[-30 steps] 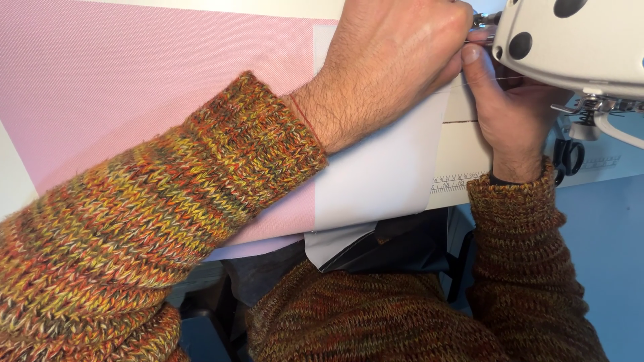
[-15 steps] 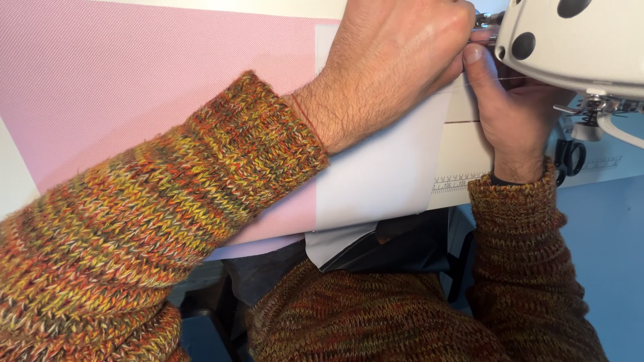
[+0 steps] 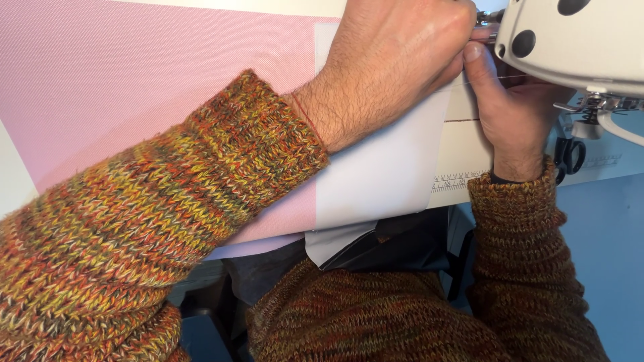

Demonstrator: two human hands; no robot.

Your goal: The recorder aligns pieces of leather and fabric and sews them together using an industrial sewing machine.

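Fingers of both hands meet at the upper right of the frame, pinched narrowly at the needle area under the white sewing machine head (image 3: 577,40); what they grip is hidden. Pink fabric (image 3: 134,100) fills the upper left, flat on the desk (image 3: 463,157), its long axis running left to right. A white fabric panel (image 3: 382,174) overlaps its right end, pointing down toward the lower edge. The left hand (image 3: 389,67) lies across the white panel. The right hand (image 3: 510,114) rises from below, thumb up. Black scissors (image 3: 569,155) sit at the right.
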